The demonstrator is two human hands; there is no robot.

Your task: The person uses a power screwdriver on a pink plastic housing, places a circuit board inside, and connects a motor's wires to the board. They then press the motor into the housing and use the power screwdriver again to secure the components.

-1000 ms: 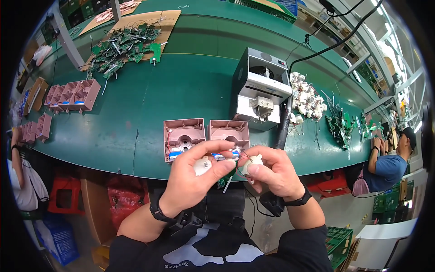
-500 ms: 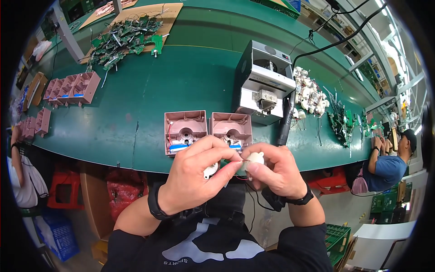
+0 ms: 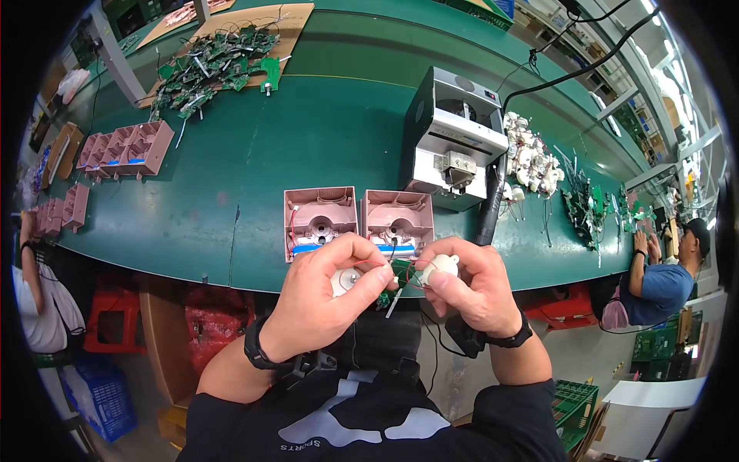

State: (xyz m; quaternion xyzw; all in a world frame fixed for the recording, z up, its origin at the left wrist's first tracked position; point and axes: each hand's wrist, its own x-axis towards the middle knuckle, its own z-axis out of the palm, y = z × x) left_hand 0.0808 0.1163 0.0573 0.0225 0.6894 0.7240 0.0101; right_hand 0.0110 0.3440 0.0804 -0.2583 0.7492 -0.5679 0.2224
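Observation:
My left hand (image 3: 319, 296) pinches a thin red wire (image 3: 371, 263) between thumb and forefinger. A second white round part (image 3: 346, 280), with a small metal stub in its middle, is tucked inside that same hand. My right hand (image 3: 477, 292) is closed on a white round plastic part (image 3: 442, 267) with a small lug, and red wire loops near it. Between the hands hangs a small green circuit board (image 3: 402, 272), partly hidden by fingers. Just beyond them stand two pink plastic housings (image 3: 319, 202) (image 3: 398, 202) side by side, each with a blue piece inside.
A grey-black machine (image 3: 454, 146) stands behind my right hand, a thick black hose (image 3: 490, 208) beside it. White parts (image 3: 531, 158) and circuit boards (image 3: 589, 208) are heaped right; more boards (image 3: 212, 73) and pink housings (image 3: 127, 148) lie left. A co-worker (image 3: 662, 277) sits right.
My hands have moved apart, the left slightly left and the right slightly right. The red wire and green board now show between them.

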